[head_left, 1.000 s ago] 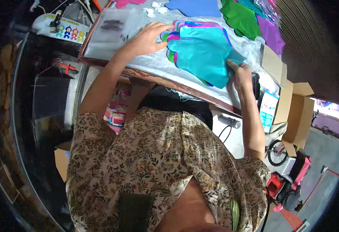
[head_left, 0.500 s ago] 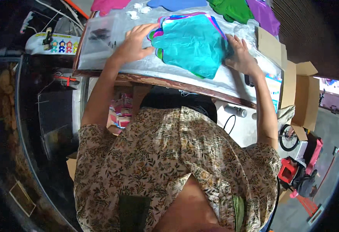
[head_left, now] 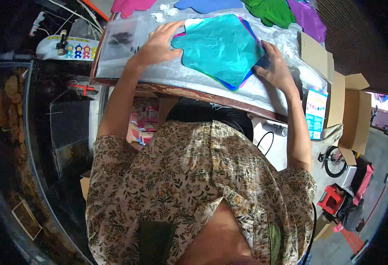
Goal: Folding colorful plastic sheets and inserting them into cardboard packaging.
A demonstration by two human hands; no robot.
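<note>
A stack of thin, shiny cut-out pieces (head_left: pixel 220 51) lies on the table in front of me, teal on top, with blue, pink and green edges peeking out beneath. Its outline is angular on the right and wavy on the left. At the left edge rests my left hand (head_left: pixel 159 46), fingers stretched out and thumb apart, the fingertips beside the stack's upper left corner. My right hand (head_left: pixel 277 70) curves along the right edge, its fingers and thumb spread and touching the stack's side. Neither hand closes round anything.
Pink (head_left: pixel 132 6), blue (head_left: pixel 209 4), green (head_left: pixel 271 13) and purple (head_left: pixel 309 21) pieces lie along the table's far side. White string bundles (head_left: pixel 157 17) and a clear plastic sleeve (head_left: pixel 119 40) sit at left. Cardboard boxes (head_left: pixel 355 108) and a printed packet (head_left: pixel 316 112) stand right.
The stack's layers lie more evenly under the teal piece, with less colour showing at the left. My right hand has shifted slightly down along the right edge. The view has shifted slightly.
</note>
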